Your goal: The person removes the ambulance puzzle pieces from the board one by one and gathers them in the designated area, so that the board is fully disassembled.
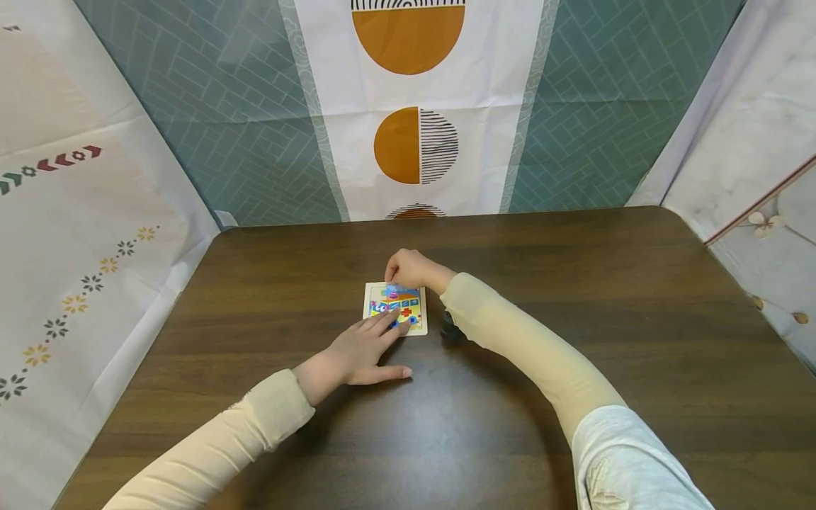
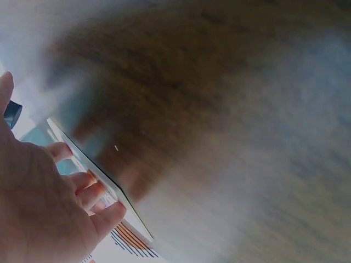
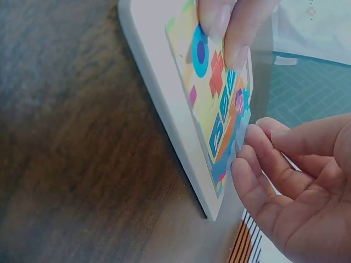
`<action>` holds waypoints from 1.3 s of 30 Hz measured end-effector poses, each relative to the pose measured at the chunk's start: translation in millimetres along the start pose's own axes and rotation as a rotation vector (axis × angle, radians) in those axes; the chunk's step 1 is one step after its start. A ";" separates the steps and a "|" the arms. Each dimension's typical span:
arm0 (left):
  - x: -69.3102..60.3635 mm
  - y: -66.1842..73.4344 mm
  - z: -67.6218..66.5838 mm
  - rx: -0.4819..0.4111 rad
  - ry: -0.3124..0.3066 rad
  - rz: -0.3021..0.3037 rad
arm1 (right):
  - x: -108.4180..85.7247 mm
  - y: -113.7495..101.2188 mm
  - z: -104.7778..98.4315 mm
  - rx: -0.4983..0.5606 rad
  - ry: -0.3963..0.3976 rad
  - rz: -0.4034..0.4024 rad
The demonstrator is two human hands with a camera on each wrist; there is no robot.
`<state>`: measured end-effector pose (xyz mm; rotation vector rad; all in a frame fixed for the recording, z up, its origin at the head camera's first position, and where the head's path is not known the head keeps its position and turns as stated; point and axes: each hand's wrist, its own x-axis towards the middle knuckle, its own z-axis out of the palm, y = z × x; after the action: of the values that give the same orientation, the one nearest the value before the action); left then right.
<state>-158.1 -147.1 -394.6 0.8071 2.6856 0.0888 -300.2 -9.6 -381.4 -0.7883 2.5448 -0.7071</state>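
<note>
A small jigsaw puzzle [image 1: 421,324] in a pale frame lies flat on the brown table, its colourful picture showing a vehicle with a red cross. My left hand [image 1: 357,350] rests spread on its lower part, fingertips on the picture and thumb out over the table. At the far edge my right hand [image 1: 414,269] has its fingers bent down. They appear to pinch a light-blue puzzle piece [image 1: 394,290] that overlaps the frame's far border. In the right wrist view, the right fingertips [image 3: 241,164] touch the picture's blue edge; the exact grip is partly hidden.
The dark wooden table [image 1: 574,283] reaches a patterned cloth backdrop [image 1: 268,142] behind. Pale cloths hang on both sides. A small dark object [image 1: 451,329] shows below the right sleeve, just right of the puzzle.
</note>
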 end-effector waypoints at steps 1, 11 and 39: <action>0.0 -0.1 0.1 0.001 0.001 0.001 | 0.0 0.1 -0.4 -0.001 0.005 0.000; -1.1 -3.4 1.8 0.025 0.023 0.009 | -1.1 -2.9 -0.8 0.016 -0.004 -0.013; -0.7 -2.7 7.1 0.025 0.039 0.013 | -0.4 16.8 0.4 0.127 -0.060 -0.085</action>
<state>-156.6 -150.1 -401.5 0.8392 2.7236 0.0744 -306.7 2.5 -391.2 -0.8657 2.3985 -0.8496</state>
